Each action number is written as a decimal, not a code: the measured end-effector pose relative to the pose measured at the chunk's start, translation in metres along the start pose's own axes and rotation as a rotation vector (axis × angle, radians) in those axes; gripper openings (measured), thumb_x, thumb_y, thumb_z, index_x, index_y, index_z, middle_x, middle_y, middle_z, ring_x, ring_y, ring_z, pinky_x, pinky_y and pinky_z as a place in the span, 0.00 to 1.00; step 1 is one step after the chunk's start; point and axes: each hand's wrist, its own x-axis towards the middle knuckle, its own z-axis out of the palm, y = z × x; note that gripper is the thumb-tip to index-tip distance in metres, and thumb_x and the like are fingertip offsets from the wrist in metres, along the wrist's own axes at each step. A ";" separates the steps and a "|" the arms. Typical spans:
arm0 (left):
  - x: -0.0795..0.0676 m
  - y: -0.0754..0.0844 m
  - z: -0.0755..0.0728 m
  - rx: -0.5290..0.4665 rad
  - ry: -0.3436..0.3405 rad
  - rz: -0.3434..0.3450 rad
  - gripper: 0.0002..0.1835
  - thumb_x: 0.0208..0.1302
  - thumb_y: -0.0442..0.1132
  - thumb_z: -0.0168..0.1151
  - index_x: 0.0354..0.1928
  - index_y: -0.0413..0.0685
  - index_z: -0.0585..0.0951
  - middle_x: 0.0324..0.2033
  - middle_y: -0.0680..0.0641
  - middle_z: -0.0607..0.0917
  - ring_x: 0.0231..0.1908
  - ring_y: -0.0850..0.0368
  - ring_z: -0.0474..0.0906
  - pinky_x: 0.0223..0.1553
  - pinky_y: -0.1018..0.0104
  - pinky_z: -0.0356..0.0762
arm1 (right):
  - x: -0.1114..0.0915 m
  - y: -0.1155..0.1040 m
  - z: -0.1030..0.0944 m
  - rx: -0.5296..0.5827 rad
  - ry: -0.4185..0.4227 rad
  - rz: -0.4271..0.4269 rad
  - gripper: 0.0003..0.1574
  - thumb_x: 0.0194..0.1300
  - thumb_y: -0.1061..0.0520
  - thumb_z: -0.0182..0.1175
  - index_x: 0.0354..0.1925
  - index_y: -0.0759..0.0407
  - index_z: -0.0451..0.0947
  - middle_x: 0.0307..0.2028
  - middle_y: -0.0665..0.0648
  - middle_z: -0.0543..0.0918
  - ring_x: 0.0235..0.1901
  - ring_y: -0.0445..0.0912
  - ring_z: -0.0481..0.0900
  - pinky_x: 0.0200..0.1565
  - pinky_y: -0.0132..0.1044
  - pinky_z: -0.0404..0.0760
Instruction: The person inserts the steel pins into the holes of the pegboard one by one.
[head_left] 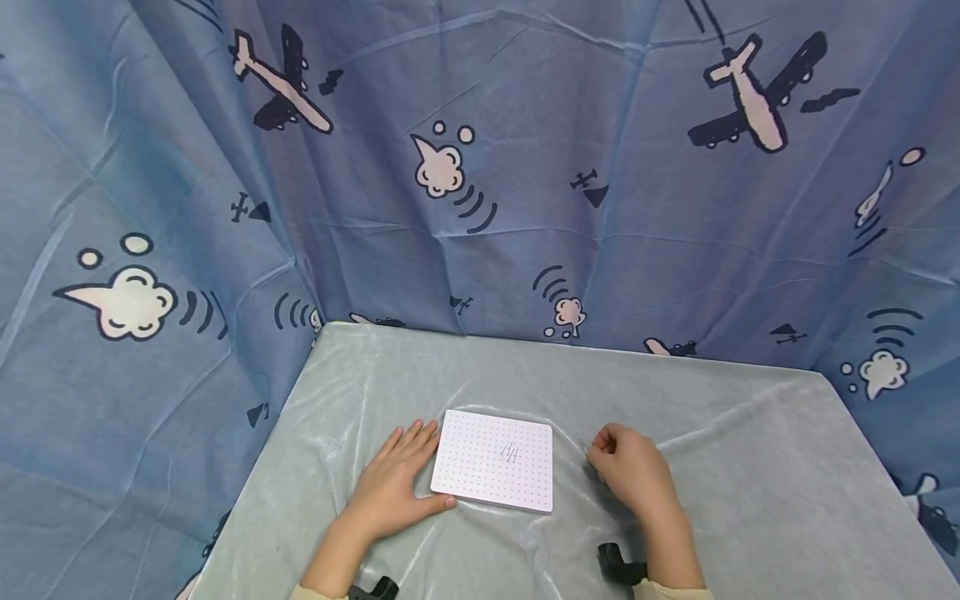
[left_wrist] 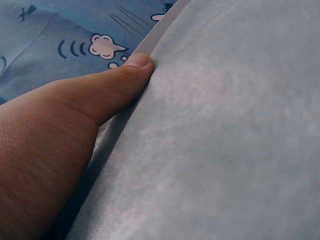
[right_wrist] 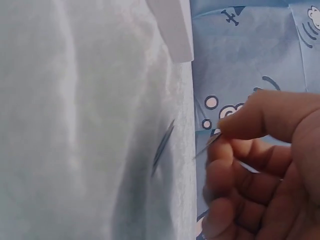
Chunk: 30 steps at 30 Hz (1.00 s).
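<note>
A white board point(head_left: 491, 460) with a grid of small dots lies on the table. Several thin needles point(head_left: 510, 452) show on its right half. My left hand point(head_left: 393, 487) rests at the board's left side, fingers spread and straight, the thumb touching its near edge. Off to the right of the board, my right hand point(head_left: 633, 467) pinches a thin needle point(right_wrist: 207, 145) between thumb and forefinger, the other fingers curled. In the right wrist view, more needle-like slivers point(right_wrist: 163, 148) lie on the cloth below that hand; whether they are two or more I cannot tell.
A pale grey, slightly wrinkled cloth point(head_left: 750, 475) covers the table. Blue curtain fabric point(head_left: 525, 183) printed with planes and clouds hangs behind and at both sides. Black wrist mounts point(head_left: 621, 567) sit at both forearms.
</note>
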 end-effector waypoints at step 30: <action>0.000 -0.001 0.000 0.016 -0.011 -0.003 0.60 0.61 0.80 0.66 0.85 0.49 0.66 0.85 0.51 0.62 0.85 0.52 0.50 0.87 0.54 0.40 | -0.008 -0.046 0.023 0.359 0.150 -0.279 0.13 0.61 0.71 0.73 0.35 0.53 0.86 0.30 0.49 0.88 0.23 0.41 0.76 0.24 0.30 0.76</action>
